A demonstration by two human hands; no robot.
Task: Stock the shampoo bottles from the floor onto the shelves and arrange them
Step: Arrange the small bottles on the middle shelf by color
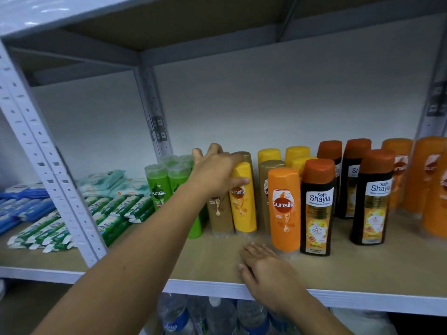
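A grey perforated metal rack (48, 165) carries a brown fibreboard shelf (362, 269). Glossy plastic shampoo bottles (297, 165) stand on it, caps up: green bottles (158, 187), a tan bottle (219, 213), a yellow bottle (244, 209), an orange bottle (284, 209), black bottles (316, 209); those far right blur. Soft packets (113, 211) lie left. Water bottles (217, 315) below are cut off. The hands are apart: the left hand (215, 172) clasps the tan and yellow tops, hiding the tan cap, thumb across the yellow; the right hand (263, 267) lies flat on the shelf, fingers straight.
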